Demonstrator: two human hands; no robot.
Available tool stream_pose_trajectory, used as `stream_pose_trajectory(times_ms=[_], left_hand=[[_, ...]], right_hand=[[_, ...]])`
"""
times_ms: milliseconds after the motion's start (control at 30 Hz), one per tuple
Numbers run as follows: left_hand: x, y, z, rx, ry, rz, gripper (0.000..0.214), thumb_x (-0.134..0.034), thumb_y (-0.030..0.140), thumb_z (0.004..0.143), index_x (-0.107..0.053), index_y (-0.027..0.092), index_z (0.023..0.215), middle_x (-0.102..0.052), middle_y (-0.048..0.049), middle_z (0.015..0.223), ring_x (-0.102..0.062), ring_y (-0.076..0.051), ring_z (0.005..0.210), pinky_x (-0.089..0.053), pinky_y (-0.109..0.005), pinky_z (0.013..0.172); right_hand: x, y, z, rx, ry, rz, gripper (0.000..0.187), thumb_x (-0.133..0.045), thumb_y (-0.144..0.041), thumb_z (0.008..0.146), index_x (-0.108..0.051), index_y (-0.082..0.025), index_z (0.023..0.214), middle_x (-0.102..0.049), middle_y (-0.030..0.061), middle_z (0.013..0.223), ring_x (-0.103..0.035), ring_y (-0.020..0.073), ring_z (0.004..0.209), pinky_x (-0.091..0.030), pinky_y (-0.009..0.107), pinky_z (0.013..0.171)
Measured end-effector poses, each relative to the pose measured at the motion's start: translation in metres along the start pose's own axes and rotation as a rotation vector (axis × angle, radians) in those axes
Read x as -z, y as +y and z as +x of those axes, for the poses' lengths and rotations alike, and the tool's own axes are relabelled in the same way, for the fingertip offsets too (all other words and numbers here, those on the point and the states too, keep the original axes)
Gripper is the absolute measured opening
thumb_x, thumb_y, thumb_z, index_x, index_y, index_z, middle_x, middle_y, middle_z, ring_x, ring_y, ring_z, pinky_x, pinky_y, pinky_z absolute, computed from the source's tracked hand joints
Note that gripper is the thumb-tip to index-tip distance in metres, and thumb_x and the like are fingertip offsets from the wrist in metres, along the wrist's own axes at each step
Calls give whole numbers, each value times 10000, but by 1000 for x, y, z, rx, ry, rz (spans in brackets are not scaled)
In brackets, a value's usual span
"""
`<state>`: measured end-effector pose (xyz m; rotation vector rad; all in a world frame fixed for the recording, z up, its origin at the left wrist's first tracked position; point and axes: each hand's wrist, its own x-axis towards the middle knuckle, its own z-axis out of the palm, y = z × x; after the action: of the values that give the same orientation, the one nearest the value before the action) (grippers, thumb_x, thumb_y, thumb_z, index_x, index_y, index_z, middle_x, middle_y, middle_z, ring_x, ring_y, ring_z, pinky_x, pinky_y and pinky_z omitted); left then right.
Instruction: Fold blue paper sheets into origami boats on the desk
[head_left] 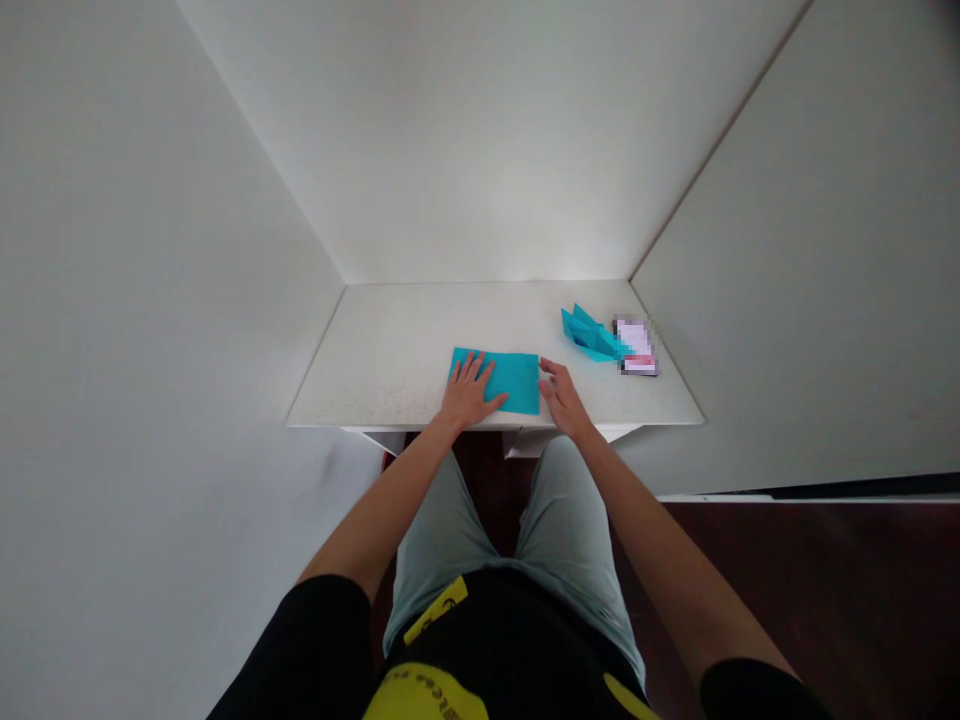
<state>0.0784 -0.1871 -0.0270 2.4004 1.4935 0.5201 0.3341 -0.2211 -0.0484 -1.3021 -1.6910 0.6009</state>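
Note:
A flat turquoise sheet of paper lies on the white tabletop near its front edge. My left hand rests on the paper's left part with the fingers spread. At the paper's right edge is my right hand, its fingers apart and slightly curved; whether the fingertips touch the edge I cannot tell. Farther back on the right sits a folded turquoise paper boat, its right end reaching over a phone-like object that is blurred out by pixels.
The white table is closed in by a back wall, a left wall and a grey panel on the right. My legs are close under the front edge. Dark flooring shows at lower right.

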Motion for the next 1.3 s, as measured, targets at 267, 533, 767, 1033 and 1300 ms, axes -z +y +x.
stream_pose_trajectory(times_ms=[267,533,767,1033,1300], left_hand=[[-16,31,-12,103,20,19,945,-612,735,953,-453,159,1685,-395,-208,1752,-324,-444,1640,-246,-621,1329],[-13,32,-13,59,-63,211,908,-612,514,962,-337,111,1728,-269,-179,1814,-168,-372,1707,-126,-550,1396],[-13,22,-14,34,-82,202,1033,-605,619,936,-285,38,1728,-216,-221,1816,-151,-342,1715,-140,-506,1404],[0,-11,-15,120,-31,180,956,-447,674,1038,-279,31,1725,-225,-212,1814,-175,-331,1710,-135,-502,1405],[9,-15,-16,139,-17,140,912,-459,653,1047,-312,55,1720,-268,-199,1807,-196,-337,1706,-160,-512,1402]], right_hand=[[1,-9,1,0,-24,-217,636,-371,-668,1110,-552,-250,1554,-649,165,1519,-594,337,1429,-421,615,1243],[-65,-48,17,112,-289,-184,715,-268,-643,1129,-489,-221,1664,-473,115,1725,-405,271,1625,-317,536,1355],[-62,-34,31,68,-445,-403,694,-199,-584,1146,-452,-236,1691,-402,76,1762,-339,267,1661,-212,590,1379],[-17,-8,19,26,-397,-717,760,-287,-572,1128,-264,-149,1759,-262,125,1809,-275,327,1682,-175,622,1379],[3,6,9,44,-377,-740,745,-278,-505,1133,-160,-154,1779,-272,158,1804,-297,355,1672,-226,667,1350]])
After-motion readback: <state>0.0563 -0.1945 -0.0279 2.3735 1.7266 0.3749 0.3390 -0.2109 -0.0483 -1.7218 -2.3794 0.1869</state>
